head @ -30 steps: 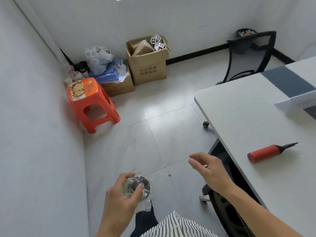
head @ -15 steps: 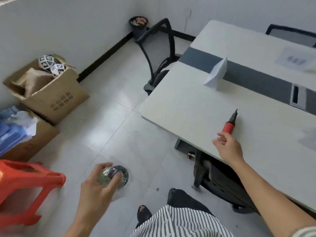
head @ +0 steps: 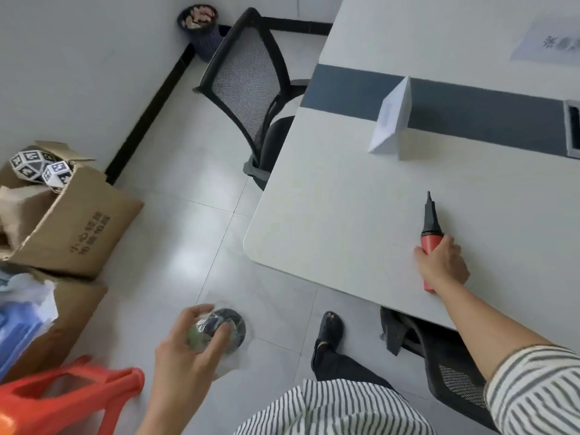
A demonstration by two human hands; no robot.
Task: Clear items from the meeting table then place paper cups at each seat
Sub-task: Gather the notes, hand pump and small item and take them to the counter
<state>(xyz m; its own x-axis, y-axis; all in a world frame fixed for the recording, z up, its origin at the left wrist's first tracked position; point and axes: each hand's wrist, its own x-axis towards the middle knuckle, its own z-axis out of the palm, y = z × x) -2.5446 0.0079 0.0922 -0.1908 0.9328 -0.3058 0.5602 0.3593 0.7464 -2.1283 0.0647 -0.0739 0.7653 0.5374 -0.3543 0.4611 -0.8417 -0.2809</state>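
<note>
You are in the clearing step, and the cups come later. Your right hand (head: pixel 441 265) is on the red pump (head: pixel 430 239), thumb on one side of the barrel and fingers curled over the other, so it grips the pump. The pump appears to lie flat on the table (head: pixel 329 215), near the edge closest to you, with its black nozzle pointing away from you.

Your left hand (head: pixel 188 350) hangs low over the floor, well apart from the table. Its fingers are curled round a round packet (head: pixel 219 328) in clear film, and I cannot tell what is inside.

The next move calls for lifting the pump straight off the top and carrying it away from the table. The open cardboard box (head: pixel 75 227) on your left looks a likely place for it, though that is only a guess. With both hands full, you will probably need to set these two things down before you reach for anything else.

A folded card (head: pixel 392 120) stands further in on the table, and a printed sheet (head: pixel 546 42) lies at the far side, so the clearing is not done. No paper cups are in view.
</note>
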